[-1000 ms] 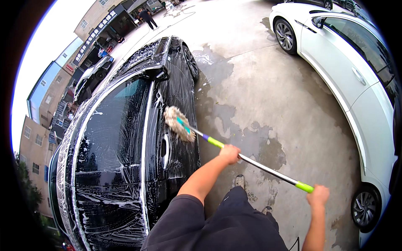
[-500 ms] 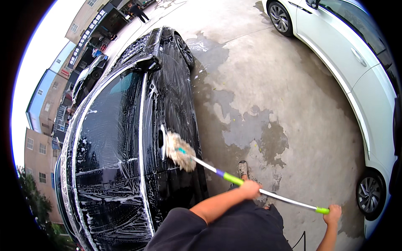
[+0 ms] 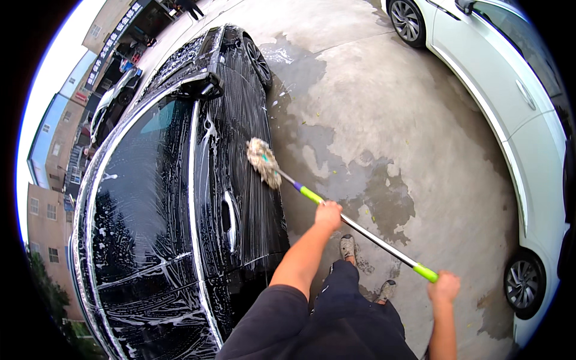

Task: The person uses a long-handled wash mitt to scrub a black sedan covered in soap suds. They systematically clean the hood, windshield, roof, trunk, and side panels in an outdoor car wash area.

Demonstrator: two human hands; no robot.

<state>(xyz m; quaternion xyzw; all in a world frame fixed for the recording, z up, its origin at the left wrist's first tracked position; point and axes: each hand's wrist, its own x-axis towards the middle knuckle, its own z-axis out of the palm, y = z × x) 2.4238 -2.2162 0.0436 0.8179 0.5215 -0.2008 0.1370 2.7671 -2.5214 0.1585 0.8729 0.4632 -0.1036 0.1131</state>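
Note:
My left hand (image 3: 329, 215) is wrapped round the long pole of a car wash mop (image 3: 378, 241), just behind its upper green grip. At the pole's lower green end, my right hand (image 3: 444, 287) is closed on it. The shaggy beige mop head (image 3: 263, 163) lies against the side of a black car (image 3: 255, 120) streaked with white suds, ahead of the chrome door handle (image 3: 230, 222). The car's side mirror (image 3: 203, 87) is farther forward, foam on it too.
A white car (image 3: 480, 78) stands along the right. Wet patches mark the concrete (image 3: 384, 186) between the cars, where my shoes (image 3: 348, 247) stand. Another car (image 3: 111, 99), a person (image 3: 191, 8) and buildings (image 3: 51, 207) are at the far left.
The mop head has moved forward along the black car's side, from the door handle to ahead of it. Both my hands have gone forward and left with the pole.

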